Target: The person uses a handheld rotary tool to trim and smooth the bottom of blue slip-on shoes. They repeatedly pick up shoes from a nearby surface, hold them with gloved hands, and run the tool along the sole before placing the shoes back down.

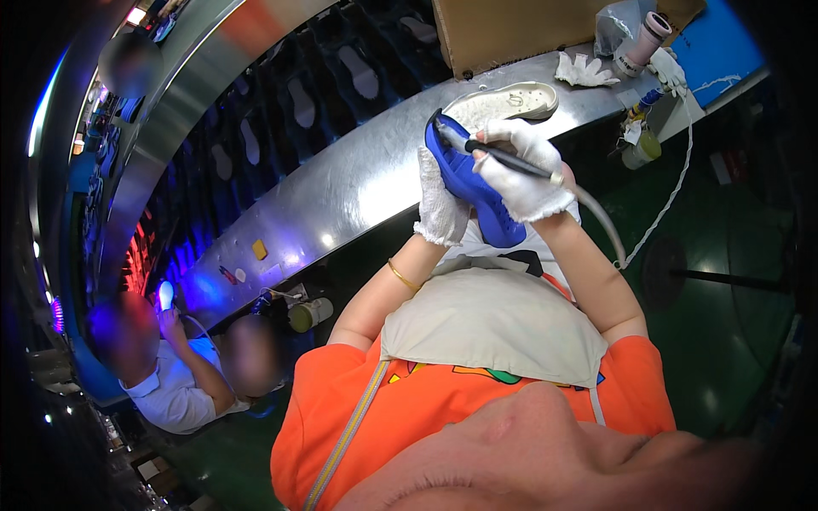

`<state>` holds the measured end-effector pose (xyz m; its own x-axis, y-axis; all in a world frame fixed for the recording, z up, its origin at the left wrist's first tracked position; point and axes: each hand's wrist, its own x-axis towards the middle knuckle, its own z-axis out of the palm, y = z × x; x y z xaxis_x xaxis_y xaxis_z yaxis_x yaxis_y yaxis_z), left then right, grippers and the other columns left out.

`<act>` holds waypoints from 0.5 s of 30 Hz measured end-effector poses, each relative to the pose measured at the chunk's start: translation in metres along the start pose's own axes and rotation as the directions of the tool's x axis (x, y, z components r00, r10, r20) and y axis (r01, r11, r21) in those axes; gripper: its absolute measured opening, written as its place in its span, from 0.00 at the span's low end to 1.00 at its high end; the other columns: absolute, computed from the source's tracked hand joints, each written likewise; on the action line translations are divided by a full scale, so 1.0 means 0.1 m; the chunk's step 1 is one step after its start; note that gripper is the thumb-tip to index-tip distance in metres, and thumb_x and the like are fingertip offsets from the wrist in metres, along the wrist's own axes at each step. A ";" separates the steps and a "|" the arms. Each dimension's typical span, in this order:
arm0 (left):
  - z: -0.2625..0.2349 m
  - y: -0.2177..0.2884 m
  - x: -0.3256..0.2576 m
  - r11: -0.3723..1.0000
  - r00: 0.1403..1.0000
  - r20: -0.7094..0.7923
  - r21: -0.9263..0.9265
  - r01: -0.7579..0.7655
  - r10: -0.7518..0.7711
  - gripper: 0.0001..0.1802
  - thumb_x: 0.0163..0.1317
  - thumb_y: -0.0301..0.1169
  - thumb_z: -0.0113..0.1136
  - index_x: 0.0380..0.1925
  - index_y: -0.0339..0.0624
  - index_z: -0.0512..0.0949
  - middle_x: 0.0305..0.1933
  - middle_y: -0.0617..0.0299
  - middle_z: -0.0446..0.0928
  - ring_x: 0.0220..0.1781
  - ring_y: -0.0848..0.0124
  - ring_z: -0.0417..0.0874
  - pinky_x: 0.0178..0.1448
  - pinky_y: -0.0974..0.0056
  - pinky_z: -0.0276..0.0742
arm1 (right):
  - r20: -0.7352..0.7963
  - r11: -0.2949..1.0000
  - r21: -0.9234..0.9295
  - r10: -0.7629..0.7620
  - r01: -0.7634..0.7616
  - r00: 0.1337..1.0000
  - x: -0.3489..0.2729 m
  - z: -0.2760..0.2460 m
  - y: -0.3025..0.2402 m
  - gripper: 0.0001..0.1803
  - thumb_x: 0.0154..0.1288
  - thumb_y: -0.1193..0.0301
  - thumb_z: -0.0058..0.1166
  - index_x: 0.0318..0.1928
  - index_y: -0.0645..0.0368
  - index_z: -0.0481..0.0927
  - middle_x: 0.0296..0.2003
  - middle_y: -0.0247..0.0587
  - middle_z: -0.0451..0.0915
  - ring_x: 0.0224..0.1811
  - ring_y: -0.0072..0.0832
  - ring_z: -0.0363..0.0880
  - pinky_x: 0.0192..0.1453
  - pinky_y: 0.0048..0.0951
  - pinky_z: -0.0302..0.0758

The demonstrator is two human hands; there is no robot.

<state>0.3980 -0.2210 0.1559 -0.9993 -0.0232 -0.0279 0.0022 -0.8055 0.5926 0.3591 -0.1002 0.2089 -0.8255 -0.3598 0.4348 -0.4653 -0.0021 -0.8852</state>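
A blue shoe is held up in front of my body, tilted, over the bench's near edge. My left hand, in a white knit glove, is closed around its left side. In my right hand, gloved in white with some fingertips bare, is a glue brush with a black handle. Its pale bristles touch the inside of the shoe near the far end. A translucent hose runs back from the handle past my right forearm. Just beyond lies a white shoe piece on the metal bench.
Beyond the metal bench, a dark conveyor carries rows of soles. A cardboard box, spare glove, pink bottle and glue jar are at the right. At the left, a co-worker holds a pale shoe part.
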 end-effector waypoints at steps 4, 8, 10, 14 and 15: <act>-0.09 0.02 0.05 0.988 0.994 -0.105 -0.153 -0.027 0.011 0.39 0.57 0.67 0.43 0.56 0.48 0.68 0.57 0.57 0.70 0.58 0.61 0.71 0.65 0.54 0.66 | 0.083 0.857 0.476 0.179 -0.197 0.980 -0.11 -0.04 -0.02 0.14 0.55 0.82 0.53 0.44 0.65 0.73 0.37 0.42 0.79 0.37 0.23 0.79 0.45 0.24 0.77; -0.06 0.12 0.02 0.996 0.999 -0.044 -0.084 -0.005 0.001 0.37 0.61 0.62 0.44 0.59 0.46 0.65 0.54 0.58 0.72 0.56 0.64 0.73 0.62 0.57 0.70 | 0.005 0.959 0.279 0.048 -0.047 0.999 -0.15 -0.10 0.05 0.14 0.54 0.82 0.54 0.43 0.64 0.74 0.36 0.40 0.78 0.36 0.22 0.79 0.44 0.22 0.77; -0.11 0.12 0.07 0.997 0.999 -0.036 -0.079 0.011 -0.014 0.38 0.60 0.63 0.44 0.58 0.44 0.66 0.52 0.55 0.73 0.52 0.63 0.76 0.60 0.57 0.72 | 0.109 0.984 0.174 -0.043 0.023 0.993 -0.22 -0.06 0.07 0.15 0.53 0.83 0.55 0.43 0.64 0.75 0.36 0.38 0.78 0.35 0.21 0.79 0.44 0.22 0.76; -0.08 0.23 0.02 0.991 0.994 -0.046 -0.093 0.091 -0.095 0.37 0.61 0.63 0.42 0.55 0.42 0.69 0.50 0.53 0.75 0.50 0.61 0.77 0.58 0.56 0.73 | 0.137 0.941 0.316 0.077 -0.117 0.988 -0.34 -0.06 0.04 0.14 0.51 0.84 0.55 0.42 0.64 0.75 0.34 0.36 0.78 0.36 0.19 0.79 0.44 0.21 0.76; -0.06 0.25 0.01 0.992 0.991 -0.082 -0.070 0.103 -0.109 0.38 0.61 0.64 0.41 0.55 0.42 0.69 0.50 0.53 0.75 0.50 0.61 0.77 0.58 0.56 0.74 | 0.139 0.955 0.266 0.094 -0.128 0.986 -0.34 -0.09 0.00 0.14 0.51 0.84 0.55 0.41 0.63 0.76 0.33 0.36 0.78 0.35 0.20 0.79 0.43 0.22 0.76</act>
<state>0.3969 -0.2448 0.1663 -0.9873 0.0164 -0.1577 -0.0985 -0.8428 0.5291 0.3844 -0.0795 0.1958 -0.8133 -0.4843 0.3224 -0.2537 -0.2036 -0.9456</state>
